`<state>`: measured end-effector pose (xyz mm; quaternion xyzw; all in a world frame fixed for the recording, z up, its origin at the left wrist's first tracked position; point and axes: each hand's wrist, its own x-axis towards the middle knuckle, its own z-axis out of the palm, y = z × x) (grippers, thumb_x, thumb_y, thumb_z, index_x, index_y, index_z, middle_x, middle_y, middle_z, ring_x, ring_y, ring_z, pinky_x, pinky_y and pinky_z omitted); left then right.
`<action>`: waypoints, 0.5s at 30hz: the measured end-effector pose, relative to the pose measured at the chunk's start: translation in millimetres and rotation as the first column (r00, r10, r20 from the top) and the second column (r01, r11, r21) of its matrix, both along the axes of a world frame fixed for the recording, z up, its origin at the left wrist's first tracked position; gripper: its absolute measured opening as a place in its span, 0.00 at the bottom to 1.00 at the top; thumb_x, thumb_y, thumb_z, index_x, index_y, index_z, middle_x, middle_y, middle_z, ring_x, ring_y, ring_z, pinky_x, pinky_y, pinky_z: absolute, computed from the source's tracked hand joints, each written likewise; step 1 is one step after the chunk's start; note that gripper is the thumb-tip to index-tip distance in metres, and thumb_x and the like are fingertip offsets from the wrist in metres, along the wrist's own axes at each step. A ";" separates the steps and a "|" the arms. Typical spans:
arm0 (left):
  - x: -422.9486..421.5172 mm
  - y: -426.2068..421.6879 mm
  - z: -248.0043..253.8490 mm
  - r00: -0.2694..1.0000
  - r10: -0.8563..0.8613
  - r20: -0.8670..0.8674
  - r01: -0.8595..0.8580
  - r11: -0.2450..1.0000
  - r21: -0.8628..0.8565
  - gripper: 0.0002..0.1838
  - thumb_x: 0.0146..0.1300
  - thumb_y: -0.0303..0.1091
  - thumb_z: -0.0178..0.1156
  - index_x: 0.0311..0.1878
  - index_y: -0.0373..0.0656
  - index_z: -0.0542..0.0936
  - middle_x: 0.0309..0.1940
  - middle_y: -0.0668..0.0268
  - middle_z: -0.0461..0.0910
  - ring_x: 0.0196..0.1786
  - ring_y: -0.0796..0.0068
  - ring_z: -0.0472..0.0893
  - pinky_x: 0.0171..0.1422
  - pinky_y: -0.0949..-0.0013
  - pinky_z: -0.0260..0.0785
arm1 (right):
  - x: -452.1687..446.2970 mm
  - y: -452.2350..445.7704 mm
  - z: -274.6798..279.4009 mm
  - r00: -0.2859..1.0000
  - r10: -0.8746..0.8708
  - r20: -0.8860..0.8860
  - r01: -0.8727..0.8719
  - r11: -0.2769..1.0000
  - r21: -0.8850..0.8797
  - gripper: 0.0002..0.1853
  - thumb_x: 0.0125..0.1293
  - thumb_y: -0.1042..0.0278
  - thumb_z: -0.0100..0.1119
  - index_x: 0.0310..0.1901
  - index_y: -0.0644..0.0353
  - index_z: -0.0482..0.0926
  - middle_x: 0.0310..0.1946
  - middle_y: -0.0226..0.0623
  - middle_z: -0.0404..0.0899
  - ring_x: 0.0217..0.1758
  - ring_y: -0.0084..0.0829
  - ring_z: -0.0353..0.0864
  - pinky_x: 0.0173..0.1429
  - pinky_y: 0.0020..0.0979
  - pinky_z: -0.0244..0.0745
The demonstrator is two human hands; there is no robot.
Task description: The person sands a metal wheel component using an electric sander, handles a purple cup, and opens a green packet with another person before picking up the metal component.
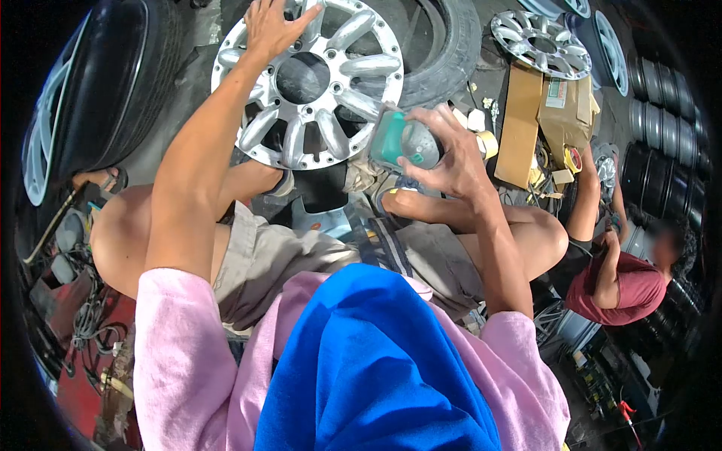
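Note:
A bare silver alloy wheel face (344,66) with several spokes and small holes round its edge lies in front of me, by my feet. My left hand (274,31) lies on its upper part, thumb and fingers spread; the fingertips reach the top of the view. In my right hand (455,150) is a teal palm sander (394,135) with a grey round top, the fingers wrapped round that top. The sander is at the wheel's lower right edge, slightly blurred. Whether its pad touches the metal I cannot tell.
A loose tyre (462,45) lies behind the wheel. Another spoked wheel face (543,45) rests on a cardboard box (519,128), near a tape roll (489,144). A large tyre (143,83) stands left. At right sits a co-worker in a maroon shirt (620,282), beside stacked black rims (662,177).

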<state>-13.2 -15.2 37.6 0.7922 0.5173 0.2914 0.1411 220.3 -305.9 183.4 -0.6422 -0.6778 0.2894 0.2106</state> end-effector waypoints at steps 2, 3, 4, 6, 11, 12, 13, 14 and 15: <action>-1.4 2.1 -5.6 1.000 -0.029 -0.002 0.029 0.999 0.033 0.36 0.59 0.57 0.70 0.64 0.41 0.78 0.59 0.53 0.76 0.66 0.48 0.71 0.73 0.50 0.62 | -7.6 1.8 4.9 0.996 0.010 0.092 -0.006 0.999 -0.044 0.33 0.48 0.63 0.79 0.58 0.56 0.79 0.45 0.42 0.80 0.48 0.49 0.81 0.52 0.44 0.79; -0.8 0.3 -4.7 0.999 -0.033 -0.001 0.033 0.999 0.030 0.36 0.59 0.57 0.70 0.64 0.41 0.78 0.59 0.53 0.76 0.66 0.48 0.71 0.73 0.50 0.62 | -8.1 4.0 7.4 0.996 0.007 0.093 -0.003 0.999 -0.046 0.33 0.48 0.63 0.79 0.58 0.56 0.79 0.45 0.42 0.80 0.48 0.49 0.81 0.52 0.44 0.79; 0.8 0.0 -3.0 1.000 -0.031 0.001 0.031 0.999 0.027 0.37 0.59 0.57 0.70 0.64 0.41 0.78 0.59 0.53 0.76 0.66 0.48 0.71 0.73 0.50 0.62 | -6.9 8.4 8.9 0.997 0.012 0.081 -0.009 0.999 -0.040 0.33 0.48 0.63 0.79 0.58 0.56 0.79 0.46 0.43 0.80 0.48 0.50 0.81 0.53 0.45 0.78; 2.8 1.6 -5.1 1.000 -0.027 0.004 0.027 0.999 0.026 0.37 0.59 0.57 0.71 0.65 0.41 0.78 0.59 0.53 0.76 0.66 0.48 0.71 0.73 0.50 0.62 | -3.3 11.8 8.6 0.997 0.018 0.071 -0.016 0.999 -0.031 0.34 0.48 0.62 0.79 0.59 0.56 0.79 0.47 0.43 0.80 0.49 0.52 0.81 0.54 0.45 0.78; 1.3 4.9 -14.1 1.000 -0.009 -0.027 0.011 0.997 0.071 0.38 0.58 0.57 0.71 0.65 0.41 0.78 0.60 0.53 0.76 0.66 0.47 0.71 0.73 0.49 0.62 | 7.4 12.5 2.7 0.993 0.073 0.088 -0.074 0.997 0.002 0.33 0.49 0.61 0.78 0.60 0.53 0.78 0.50 0.44 0.82 0.54 0.54 0.82 0.61 0.47 0.78; 1.7 3.5 -14.2 1.000 -0.010 -0.029 0.012 0.998 0.066 0.38 0.58 0.57 0.71 0.65 0.41 0.78 0.60 0.53 0.76 0.66 0.47 0.71 0.73 0.49 0.62 | 8.5 14.8 -0.5 0.984 0.116 0.133 -0.127 0.989 0.080 0.33 0.49 0.61 0.77 0.59 0.51 0.78 0.50 0.43 0.82 0.54 0.52 0.82 0.56 0.47 0.80; 2.0 2.8 -13.1 1.000 -0.004 -0.028 0.005 0.998 0.060 0.38 0.58 0.57 0.71 0.65 0.42 0.78 0.59 0.52 0.76 0.66 0.47 0.71 0.73 0.49 0.62 | 9.4 18.1 -2.2 0.985 0.114 0.131 -0.125 0.989 0.077 0.33 0.49 0.61 0.77 0.59 0.51 0.78 0.50 0.43 0.82 0.54 0.52 0.82 0.56 0.47 0.80; 2.7 2.3 -11.4 1.000 0.002 -0.026 0.000 0.998 0.057 0.37 0.58 0.57 0.71 0.65 0.42 0.79 0.59 0.52 0.76 0.65 0.47 0.71 0.73 0.49 0.63 | 10.8 23.2 -3.0 0.985 0.134 0.113 -0.142 0.988 0.066 0.33 0.49 0.60 0.77 0.60 0.53 0.78 0.52 0.45 0.82 0.57 0.54 0.82 0.63 0.48 0.77; 3.7 2.3 -10.4 1.000 -0.003 -0.026 0.004 0.998 0.058 0.37 0.58 0.57 0.71 0.65 0.42 0.79 0.59 0.52 0.76 0.65 0.47 0.71 0.73 0.49 0.63 | 11.8 29.7 -2.3 0.984 0.150 0.097 -0.156 0.986 0.057 0.34 0.50 0.59 0.78 0.61 0.54 0.78 0.54 0.46 0.83 0.60 0.55 0.81 0.70 0.49 0.73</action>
